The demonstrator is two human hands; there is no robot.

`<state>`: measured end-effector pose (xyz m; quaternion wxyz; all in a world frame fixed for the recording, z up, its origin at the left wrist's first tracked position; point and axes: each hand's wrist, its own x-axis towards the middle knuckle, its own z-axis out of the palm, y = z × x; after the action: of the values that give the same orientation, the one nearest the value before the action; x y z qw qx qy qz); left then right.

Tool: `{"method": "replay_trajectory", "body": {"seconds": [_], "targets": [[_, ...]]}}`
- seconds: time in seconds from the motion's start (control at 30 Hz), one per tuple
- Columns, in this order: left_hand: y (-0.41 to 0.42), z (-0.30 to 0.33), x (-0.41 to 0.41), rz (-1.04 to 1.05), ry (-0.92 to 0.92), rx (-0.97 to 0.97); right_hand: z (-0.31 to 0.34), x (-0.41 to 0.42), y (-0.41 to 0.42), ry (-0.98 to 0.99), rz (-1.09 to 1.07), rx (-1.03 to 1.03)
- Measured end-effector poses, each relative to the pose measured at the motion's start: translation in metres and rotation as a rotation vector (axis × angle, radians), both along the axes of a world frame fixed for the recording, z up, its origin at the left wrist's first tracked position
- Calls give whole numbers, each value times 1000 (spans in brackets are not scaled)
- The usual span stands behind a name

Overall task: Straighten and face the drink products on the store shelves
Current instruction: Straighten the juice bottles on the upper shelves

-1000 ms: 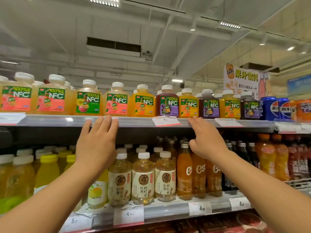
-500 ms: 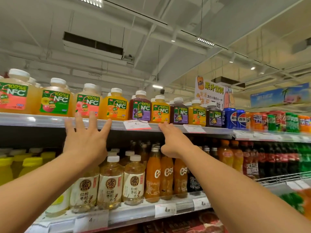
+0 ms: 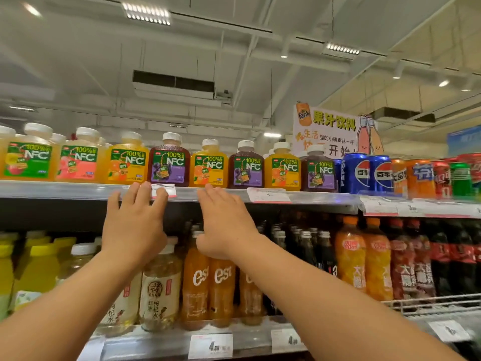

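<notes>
1. Neither grip holds anything: the left hand (image 3: 134, 225) and the right hand (image 3: 225, 222) are both raised with fingers straight, their backs toward the camera.
2. The fingertips of both hands reach the front edge of the top shelf (image 3: 65, 190). The left hand partly covers a price tag (image 3: 164, 190) clipped to that edge; the right hand's fingertips sit just right of it.
3. The NFC juice bottles (image 3: 169, 162) stand upright in a row along the top shelf, just above the hands. They are squat, square-shouldered bottles with white caps, and their labels face forward.
4. Their colours alternate: a green-labelled bottle and a pink-labelled one at the left, then orange juice bottles and dark purple ones in turn toward the right.
5. Just right of that row stand blue Pepsi cans (image 3: 355, 173), then further orange, red and green cans (image 3: 460, 178).
6. On the lower shelf (image 3: 156, 342), behind the forearms, stand orange est bottles (image 3: 197, 287) beside pale tea bottles (image 3: 160, 290) with white caps; yellow-capped bottles (image 3: 39, 267) stand at the left, orange and dark soda bottles (image 3: 351, 254) at the right.
7. A Fanta sign (image 3: 335, 134) rises behind the top shelf.
</notes>
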<state>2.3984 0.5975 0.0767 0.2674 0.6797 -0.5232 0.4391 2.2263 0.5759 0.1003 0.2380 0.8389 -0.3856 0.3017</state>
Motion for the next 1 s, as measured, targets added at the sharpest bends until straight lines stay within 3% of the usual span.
{"method": "replay_trajectory", "body": {"seconds": [0.07, 0.17, 0.43, 0.57, 0.73, 0.93, 1.0], "targets": [[0, 0, -3, 26, 13, 8, 6, -24, 2, -26, 124, -90], [0, 0, -3, 35, 18, -4, 14, -57, -10, -123, 76, -341], [-4, 9, -20, 18, 87, 9, -17, -76, -43, -180, -131, -315], [-18, 4, -32, -138, -87, 31, -17, -69, -45, -225, -179, -340], [-23, -3, -40, -276, -76, -17, -16, -72, -42, -241, -148, -353], [-30, -4, -36, -354, -101, -114, 17, -94, -27, -164, -28, -119], [-30, -4, -36, -357, -110, -131, 34, -105, -32, -234, 2, -82]]}}
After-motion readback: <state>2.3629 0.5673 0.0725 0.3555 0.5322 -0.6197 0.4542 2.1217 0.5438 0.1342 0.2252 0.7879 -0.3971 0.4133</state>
